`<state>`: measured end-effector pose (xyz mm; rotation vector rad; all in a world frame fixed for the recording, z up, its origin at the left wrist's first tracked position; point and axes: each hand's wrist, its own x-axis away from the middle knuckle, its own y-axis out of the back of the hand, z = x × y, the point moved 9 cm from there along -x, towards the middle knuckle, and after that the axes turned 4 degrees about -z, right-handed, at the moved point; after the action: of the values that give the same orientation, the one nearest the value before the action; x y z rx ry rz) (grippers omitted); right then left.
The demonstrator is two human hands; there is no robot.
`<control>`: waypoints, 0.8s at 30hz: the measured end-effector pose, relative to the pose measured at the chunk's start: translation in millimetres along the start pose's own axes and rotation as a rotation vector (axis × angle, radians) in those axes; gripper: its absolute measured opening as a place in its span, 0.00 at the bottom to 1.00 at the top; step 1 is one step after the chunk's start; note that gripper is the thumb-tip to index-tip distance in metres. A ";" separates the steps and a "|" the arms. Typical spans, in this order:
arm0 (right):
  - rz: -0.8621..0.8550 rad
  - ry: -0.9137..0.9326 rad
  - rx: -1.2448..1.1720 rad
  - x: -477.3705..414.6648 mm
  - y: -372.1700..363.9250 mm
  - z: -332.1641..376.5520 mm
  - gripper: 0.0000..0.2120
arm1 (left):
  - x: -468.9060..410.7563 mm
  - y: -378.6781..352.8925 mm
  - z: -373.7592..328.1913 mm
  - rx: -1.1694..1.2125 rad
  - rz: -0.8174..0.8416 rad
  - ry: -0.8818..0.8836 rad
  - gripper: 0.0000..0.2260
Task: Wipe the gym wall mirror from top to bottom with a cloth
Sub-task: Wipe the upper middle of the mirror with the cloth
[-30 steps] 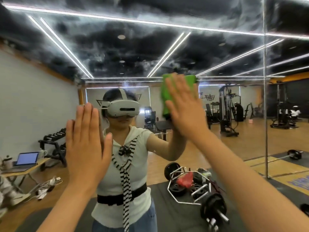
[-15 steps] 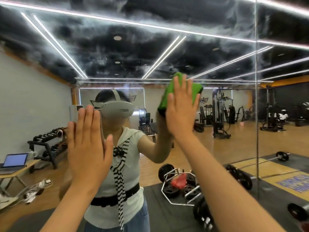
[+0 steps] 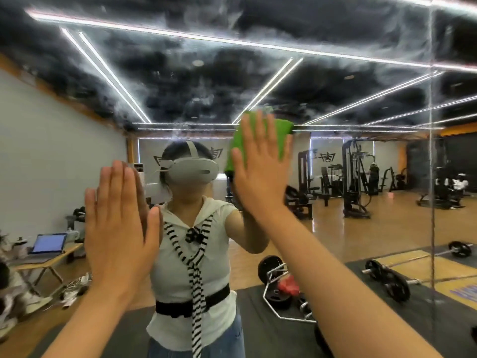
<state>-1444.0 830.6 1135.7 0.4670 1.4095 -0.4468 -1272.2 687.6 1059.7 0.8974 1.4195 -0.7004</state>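
Nothing reads clearly: the purple lettering [image 3: 464, 292] on the floor platform [image 3: 423, 264] and the wall emblem [image 3: 327, 157] are blurred.

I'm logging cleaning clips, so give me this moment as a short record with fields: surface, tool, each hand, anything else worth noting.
surface: large gym wall mirror, with hazy streaks across its upper part
tool: green fabric cloth, flat on the glass
right hand: fingers straight, presses the cloth to the mirror
left hand: fingers straight, palm toward the glass, holds nothing
panel seam: vertical joint, right of the cloth

Flat right hand [image 3: 260, 177] presses green cloth [image 3: 281, 134] on mirror [image 3: 335, 73]; left hand [image 3: 120, 228] flat beside.
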 end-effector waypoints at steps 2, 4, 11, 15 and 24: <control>0.032 0.171 -0.014 15.4 -8.1 61.9 0.29 | -0.5 0.6 7.0 0.011 0.001 -0.014 0.31; 0.076 0.336 -0.048 27.1 -10.8 84.8 0.27 | 0.4 0.0 8.9 0.025 0.007 -0.040 0.31; 0.039 -0.116 -0.027 -27.3 9.9 -59.4 0.28 | 3.3 -5.3 14.2 0.048 -0.003 -0.086 0.32; -0.027 -0.214 -0.050 -24.9 3.6 3.5 0.28 | 3.4 -5.1 14.9 0.054 -0.030 -0.100 0.33; 0.048 -0.129 0.061 -33.3 20.0 -84.1 0.29 | 4.5 -7.4 14.5 0.032 -0.012 -0.090 0.33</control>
<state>-1505.8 894.8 1161.1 0.5112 1.2612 -0.4739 -1270.7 671.9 1053.6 0.8720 1.3388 -0.7653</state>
